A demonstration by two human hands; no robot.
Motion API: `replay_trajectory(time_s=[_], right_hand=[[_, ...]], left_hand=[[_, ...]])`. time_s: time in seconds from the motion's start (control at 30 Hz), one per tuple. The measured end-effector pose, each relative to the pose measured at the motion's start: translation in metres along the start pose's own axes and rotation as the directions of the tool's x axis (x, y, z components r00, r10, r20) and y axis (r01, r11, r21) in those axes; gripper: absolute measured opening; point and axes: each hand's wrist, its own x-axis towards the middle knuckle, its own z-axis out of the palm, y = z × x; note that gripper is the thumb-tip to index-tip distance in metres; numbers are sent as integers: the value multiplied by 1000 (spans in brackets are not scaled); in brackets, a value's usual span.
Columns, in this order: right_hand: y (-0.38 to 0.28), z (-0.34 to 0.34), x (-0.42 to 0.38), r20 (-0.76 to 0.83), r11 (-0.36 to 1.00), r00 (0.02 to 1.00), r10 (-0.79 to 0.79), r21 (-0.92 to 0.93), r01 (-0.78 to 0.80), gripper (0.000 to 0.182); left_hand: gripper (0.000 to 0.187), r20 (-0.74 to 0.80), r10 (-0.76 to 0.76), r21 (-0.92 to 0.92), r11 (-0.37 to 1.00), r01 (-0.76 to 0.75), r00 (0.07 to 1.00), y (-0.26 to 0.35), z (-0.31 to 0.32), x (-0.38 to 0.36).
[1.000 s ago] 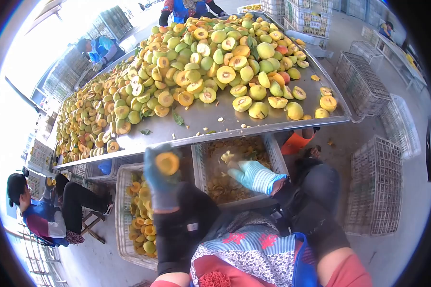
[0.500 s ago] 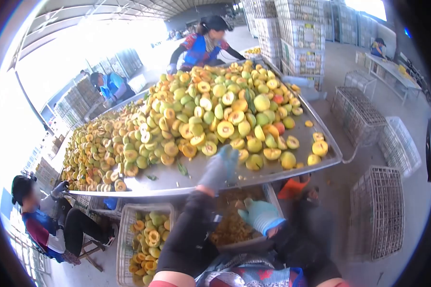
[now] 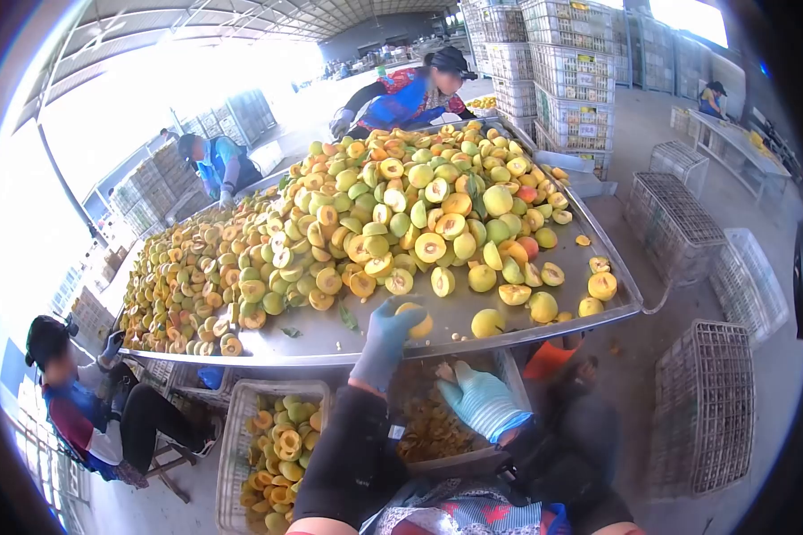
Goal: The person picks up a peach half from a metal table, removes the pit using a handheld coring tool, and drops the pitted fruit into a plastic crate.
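Observation:
My left hand (image 3: pixel 385 343), in a grey-blue glove, is closed round a yellow fruit half (image 3: pixel 421 326) just above the front edge of the metal table (image 3: pixel 321 332). My right hand (image 3: pixel 482 400), in a light blue striped glove, hangs below that edge, over a crate of brown scraps (image 3: pixel 430 419). Its fingers point up and left, with something small and pale at the fingertips that I cannot make out. A large heap of yellow-green halved fruit (image 3: pixel 357 214) covers much of the tabletop.
A white crate of fruit halves (image 3: pixel 234 446) stands at lower left, near a seated person (image 3: pixel 71 392). Two people (image 3: pixel 410 98) (image 3: pixel 214 165) lean over the table's far side. Stacked crates (image 3: pixel 575 89) rise behind; more crates (image 3: pixel 705 401) stand at right. An orange container (image 3: pixel 551 357) is under the edge.
My left hand has moved down and left along the table's front and now has a fruit half in it. My right hand has shifted slightly. The view has tilted a little.

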Motion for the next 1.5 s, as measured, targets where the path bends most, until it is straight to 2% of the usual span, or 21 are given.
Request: replay_trajectory(time_s=[0.07, 0.13, 0.17, 0.2, 0.23, 0.3, 0.33, 0.47, 0.57, 0.63, 0.7, 0.77, 0.87, 0.93, 0.97, 1.07, 1.17, 1.27, 1.37, 1.47, 1.5], right_hand=[[-7, 12, 5, -142, 975, 987, -73, 199, 100, 25], [-13, 27, 9, -229, 933, 968, -102, 315, 173, 26], [-14, 32, 9, -194, 945, 978, -76, 298, 132, 27], [-13, 36, 9, -156, 956, 987, -47, 280, 89, 28], [-11, 39, 9, -118, 964, 993, -18, 260, 48, 28], [-14, 35, 10, -65, 982, 998, -23, 186, 34, 31], [-18, 33, 11, -81, 980, 996, -34, 194, 49, 31], [-21, 42, 13, -60, 985, 997, -41, 166, 51, 32], [-28, 41, 16, 18, 989, 1000, 5, 150, -8, 24], [-22, 53, 19, 0, 989, 1000, -28, 147, 27, 31], [-17, 63, 19, 11, 985, 999, -46, 165, 44, 35], [-16, 66, 20, 48, 978, 998, -50, 203, 40, 36], [-30, 64, 14, 98, 873, 995, 5, 485, -53, 35], [-29, 67, 13, 202, 806, 979, 34, 574, -146, 34], [-29, 69, 12, 256, 767, 966, 43, 611, -196, 34], [-35, 69, 6, 271, 712, 962, 7, 674, -195, 32], [-37, 65, 3, 307, 684, 952, -6, 696, -220, 32], [-43, 40, 2, 625, 563, 779, 56, 624, -541, 35], [-26, 60, -1, 385, 826, 914, -126, 551, -118, 39], [-36, 49, -9, 638, 595, 764, 95, 579, -557, 44], [-40, 40, -9, 738, 408, 675, -5, 617, -673, 45]], left_hand=[[26, -35, 34, -200, 979, -41, 999, 3, -3, -25], [27, -48, 33, -244, 969, -44, 998, 1, -1, -41], [28, -53, 18, -270, 962, -32, 998, -8, -1, -50], [37, -14, 131, -315, 940, -129, 991, -21, -3, -56], [49, 23, 62, -499, 866, -42, 998, -28, -5, -56], [57, 47, 101, -569, 821, -56, 994, -23, -8, -61], [60, 89, 168, -605, 792, -80, 982, -30, -16, -56], [59, -2, 142, -622, 775, -113, 990, -37, -23, -53], [53, -84, 127, -556, 817, -152, 988, -40, -20, -53], [48, -158, 215, -419, 869, -263, 964, -50, -19, -52], [45, -168, 197, -426, 869, -251, 966, -46, -18, -56], [44, -106, 71, -577, 808, -119, 992, -35, -17, -63], [42, -137, 153, -520, 830, -203, 979, -41, -15, -64], [42, -141, 201, -460, 854, -244, 969, -41, -16, -65], [43, -143, 224, -430, 863, -264, 964, -40, -16, -67], [44, -68, 250, -358, 897, -257, 966, -36, -24, -68], [45, -64, 260, -283, 921, -267, 963, -34, -25, -67], [43, 119, 326, -275, 918, -285, 938, -37, -35, -60], [41, 157, 183, 56, 979, -194, 970, -31, -36, -64], [41, 185, 181, -43, 983, -176, 966, -28, -32, -66], [42, 162, 165, -246, 962, -123, 973, -39, -36, -63]])
